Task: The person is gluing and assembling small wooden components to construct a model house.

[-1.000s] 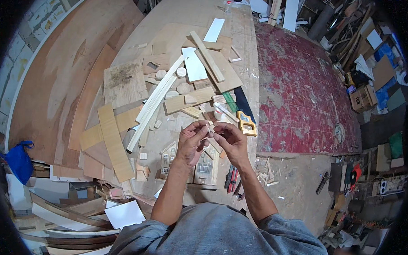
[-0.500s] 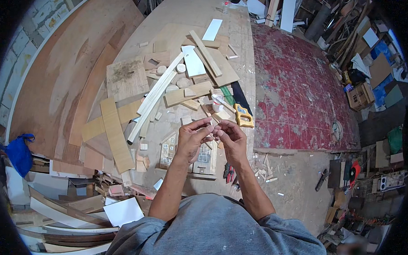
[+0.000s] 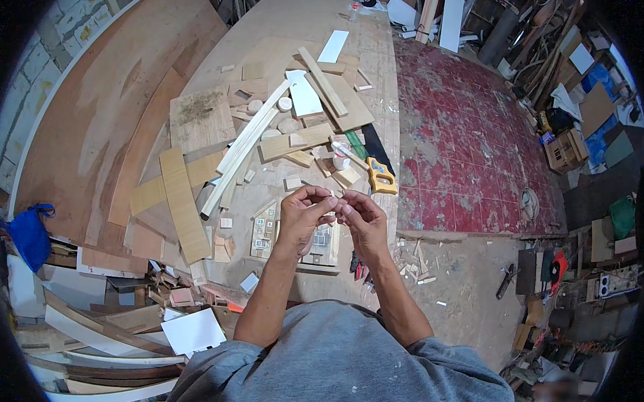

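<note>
My left hand (image 3: 304, 218) and my right hand (image 3: 364, 220) meet above the near part of the workbench, fingertips pinched close together. Between them is a small pale piece (image 3: 336, 195), mostly covered by the fingers and too small to name. Below my hands lies a little wooden model (image 3: 263, 234) with small framed windows, partly hidden by my left hand and wrist. A small wood block (image 3: 293, 183) lies just beyond my left fingers. Past my right hand are another wood block (image 3: 346, 177), a white container (image 3: 341, 160) and a handsaw with a yellow handle (image 3: 382, 176).
Wood strips (image 3: 246, 152), boards (image 3: 201, 119) and round discs (image 3: 285, 103) clutter the workbench (image 3: 286, 19). Red-handled pliers (image 3: 359, 267) lie near its front edge. A large plywood sheet (image 3: 98, 122) leans at left; a red tiled surface (image 3: 473, 149) extends at right.
The view has shifted slightly. My fingers have moved a little around the small pale piece, which shows more now; both hands stay nearly in place.
</note>
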The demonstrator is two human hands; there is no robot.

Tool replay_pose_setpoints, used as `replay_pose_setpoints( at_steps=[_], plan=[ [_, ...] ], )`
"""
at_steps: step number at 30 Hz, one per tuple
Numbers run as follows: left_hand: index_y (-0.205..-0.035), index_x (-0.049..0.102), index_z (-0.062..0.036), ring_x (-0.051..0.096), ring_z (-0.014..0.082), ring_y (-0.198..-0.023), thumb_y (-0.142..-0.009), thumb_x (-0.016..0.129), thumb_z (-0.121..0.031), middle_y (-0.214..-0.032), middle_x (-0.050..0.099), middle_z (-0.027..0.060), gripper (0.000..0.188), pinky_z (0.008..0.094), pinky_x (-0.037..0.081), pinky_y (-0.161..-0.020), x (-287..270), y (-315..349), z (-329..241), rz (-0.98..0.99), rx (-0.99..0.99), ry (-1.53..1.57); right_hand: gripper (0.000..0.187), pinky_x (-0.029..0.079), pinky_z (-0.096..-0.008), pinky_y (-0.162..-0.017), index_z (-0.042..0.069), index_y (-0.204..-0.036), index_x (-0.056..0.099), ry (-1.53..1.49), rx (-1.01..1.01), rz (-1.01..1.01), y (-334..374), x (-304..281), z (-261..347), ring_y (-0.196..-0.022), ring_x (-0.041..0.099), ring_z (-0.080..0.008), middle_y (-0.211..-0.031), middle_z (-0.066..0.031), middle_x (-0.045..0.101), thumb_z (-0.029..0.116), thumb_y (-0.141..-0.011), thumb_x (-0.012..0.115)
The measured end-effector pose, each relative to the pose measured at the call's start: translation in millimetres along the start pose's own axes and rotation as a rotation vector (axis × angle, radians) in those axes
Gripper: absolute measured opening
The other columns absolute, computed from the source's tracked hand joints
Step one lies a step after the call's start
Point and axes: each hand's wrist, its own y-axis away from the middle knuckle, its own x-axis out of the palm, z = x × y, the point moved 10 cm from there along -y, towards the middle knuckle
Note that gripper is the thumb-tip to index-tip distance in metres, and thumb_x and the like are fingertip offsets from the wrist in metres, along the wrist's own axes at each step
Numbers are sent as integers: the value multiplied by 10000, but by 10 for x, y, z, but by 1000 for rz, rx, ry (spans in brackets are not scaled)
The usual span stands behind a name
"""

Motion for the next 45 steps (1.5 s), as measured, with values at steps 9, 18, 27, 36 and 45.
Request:
replay_pose_setpoints(
  at_steps=[9, 18, 27, 36, 45],
  plan=[
    [-1039, 647, -40, 687, 124, -839, -869, 717, -20, -964, 706, 68, 185, 235, 578, -679, 97, 130, 38, 84, -11, 130, 304, 511, -283, -743, -13, -1226, 628, 156, -81, -7, 133, 61, 120, -916, 617, -127, -1057, -66, 651, 22, -926, 651],
    [-1090, 680, -15, 692, 132, -867, -872, 690, 29, -988, 704, 100, 223, 223, 597, -766, 168, 162, -17, 164, -10, 235, 300, 486, -241, -698, -2, -1249, 630, 274, -203, 103, 189, 242, 333, -855, 576, -109, -1122, -70, 571, 66, -958, 616],
    [-1092, 680, 4, 700, 150, -857, -876, 683, 36, -977, 712, 104, 218, 244, 606, -777, 109, 151, -44, 155, -48, 280, 323, 447, -201, -650, 45, -1266, 650, 440, -307, 153, 177, 367, 449, -823, 548, -83, -1124, -85, 566, 64, -947, 604],
    [-1055, 684, -25, 699, 139, -838, -872, 716, -21, -942, 717, 72, 185, 243, 599, -741, 103, 175, -83, 136, -64, 253, 342, 452, -255, -604, 49, -1209, 677, 878, -628, 83, 332, 556, 741, -707, 544, -119, -995, -88, 563, 22, -868, 673],
    [-1079, 669, -25, 686, 150, -893, -881, 696, -9, -1020, 705, 84, 200, 248, 581, -791, 98, 151, 12, 173, -80, 298, 355, 457, -259, -615, 47, -1189, 678, 908, -619, 108, 375, 575, 789, -775, 559, -142, -995, -95, 535, 8, -836, 690]
  ],
)
